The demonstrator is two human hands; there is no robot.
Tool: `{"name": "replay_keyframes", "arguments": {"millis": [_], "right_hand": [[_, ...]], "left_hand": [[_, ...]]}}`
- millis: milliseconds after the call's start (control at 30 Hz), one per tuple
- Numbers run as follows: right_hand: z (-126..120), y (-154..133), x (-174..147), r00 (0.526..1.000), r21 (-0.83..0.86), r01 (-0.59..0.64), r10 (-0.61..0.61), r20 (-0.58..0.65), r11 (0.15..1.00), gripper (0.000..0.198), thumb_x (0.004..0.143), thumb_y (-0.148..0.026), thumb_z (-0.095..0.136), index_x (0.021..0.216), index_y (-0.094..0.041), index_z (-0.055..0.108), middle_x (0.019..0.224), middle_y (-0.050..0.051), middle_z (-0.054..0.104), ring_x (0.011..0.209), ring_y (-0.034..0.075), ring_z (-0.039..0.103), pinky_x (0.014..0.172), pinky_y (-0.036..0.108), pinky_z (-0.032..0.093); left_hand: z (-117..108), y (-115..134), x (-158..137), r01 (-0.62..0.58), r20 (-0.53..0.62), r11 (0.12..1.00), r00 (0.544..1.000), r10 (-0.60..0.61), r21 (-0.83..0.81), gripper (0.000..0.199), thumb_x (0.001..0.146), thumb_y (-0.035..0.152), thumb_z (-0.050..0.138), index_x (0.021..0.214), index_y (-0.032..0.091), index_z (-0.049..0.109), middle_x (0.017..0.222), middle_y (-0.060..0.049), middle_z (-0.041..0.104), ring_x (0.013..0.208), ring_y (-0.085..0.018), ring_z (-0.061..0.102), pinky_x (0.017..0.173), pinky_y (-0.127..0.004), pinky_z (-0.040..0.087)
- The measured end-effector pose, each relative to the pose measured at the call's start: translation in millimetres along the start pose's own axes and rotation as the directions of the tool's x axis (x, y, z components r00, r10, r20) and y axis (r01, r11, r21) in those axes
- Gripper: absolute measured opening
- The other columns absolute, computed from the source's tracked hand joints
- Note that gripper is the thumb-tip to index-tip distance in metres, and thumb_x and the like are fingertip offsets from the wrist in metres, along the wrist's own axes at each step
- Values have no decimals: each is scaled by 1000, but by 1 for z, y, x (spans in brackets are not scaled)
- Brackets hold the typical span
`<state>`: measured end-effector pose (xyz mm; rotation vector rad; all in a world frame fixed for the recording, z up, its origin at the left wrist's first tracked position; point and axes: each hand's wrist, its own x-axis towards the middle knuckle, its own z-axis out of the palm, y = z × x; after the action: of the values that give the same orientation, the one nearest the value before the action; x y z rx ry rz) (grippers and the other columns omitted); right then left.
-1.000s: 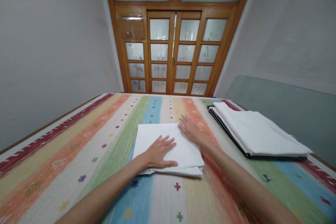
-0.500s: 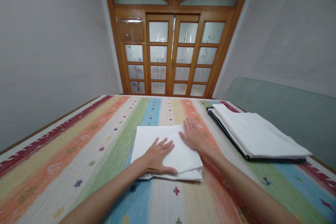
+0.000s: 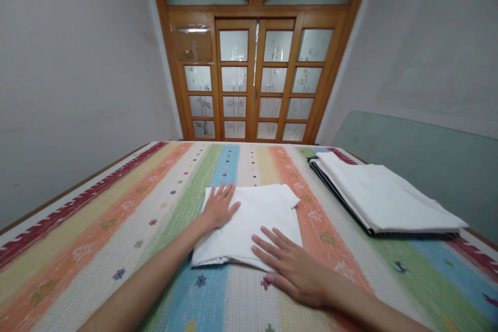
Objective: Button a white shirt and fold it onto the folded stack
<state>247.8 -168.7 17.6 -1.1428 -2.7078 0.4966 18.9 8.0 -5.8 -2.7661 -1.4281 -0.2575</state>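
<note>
A folded white cloth (image 3: 252, 212), perhaps a garment, lies flat in the middle of the striped tablecloth (image 3: 155, 270). A small corner of it juts out at the far right. My left hand (image 3: 220, 207) rests on its far left part with the fingers stretched out. Over the near right edge lies my right hand (image 3: 293, 267), fingers spread, fingertips on the cloth and thumb by the tablecloth. Neither hand grips anything. The cloth's near edge shows slightly uneven layers.
At the right side of the table sits a stack of folded white and black cloths (image 3: 389, 197). Beyond the far table edge stand wooden doors with glass panes (image 3: 254, 78). A pale green panel (image 3: 412, 140) runs along the right wall.
My left hand has slid away from me and left to the cloth's far left part. My right hand has come back from the far right corner to the near right edge, exposing that corner.
</note>
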Motion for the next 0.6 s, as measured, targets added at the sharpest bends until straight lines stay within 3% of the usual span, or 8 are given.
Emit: {"name": "replay_keyframes", "arguments": {"millis": [133,233,300,400,500,600], "right_hand": [[-15,1,11,997,229,-62,51,56,971,49,99,-45,25,145,-30,32,154,1,23,144,21,10,117,52,6],[-22,19,41,957,273,-228,266,-113,935,54,99,-48,21,140,-24,43,152,5,28,143,21,18,117,52,3],[-21,39,67,880,224,-310,368,-299,924,61,96,-52,24,142,-15,40,153,11,24,143,23,15,117,51,5],[-11,71,103,804,121,-379,391,-449,918,62,97,-48,18,143,-11,38,154,12,20,144,24,11,116,49,15],[3,92,121,806,-33,-474,418,-420,880,60,97,-42,19,143,-9,39,152,14,28,143,25,16,115,47,17],[12,99,122,770,-122,-586,503,-394,801,61,96,-40,19,144,-5,35,151,16,29,141,25,22,115,44,15]], "left_hand": [[-3,11,15,21,21,999,1000,-22,30,59,94,39,30,144,8,33,152,-15,28,141,-33,20,113,-54,14],[-7,29,27,85,-4,996,996,-85,35,52,92,26,32,138,5,40,147,-18,38,138,-33,30,112,-52,20],[-7,42,36,152,-33,988,988,-151,19,47,91,23,32,130,3,49,138,-20,49,132,-34,38,109,-53,25],[0,54,46,198,-93,980,976,-196,7,42,92,23,32,118,5,59,127,-20,58,127,-34,44,108,-54,25],[11,56,50,215,-154,977,965,-212,0,44,95,25,26,123,8,56,134,-17,54,131,-30,40,112,-51,19],[18,50,51,243,-145,970,959,-244,-24,48,98,30,21,130,12,52,139,-14,49,133,-27,38,113,-49,18]]}}
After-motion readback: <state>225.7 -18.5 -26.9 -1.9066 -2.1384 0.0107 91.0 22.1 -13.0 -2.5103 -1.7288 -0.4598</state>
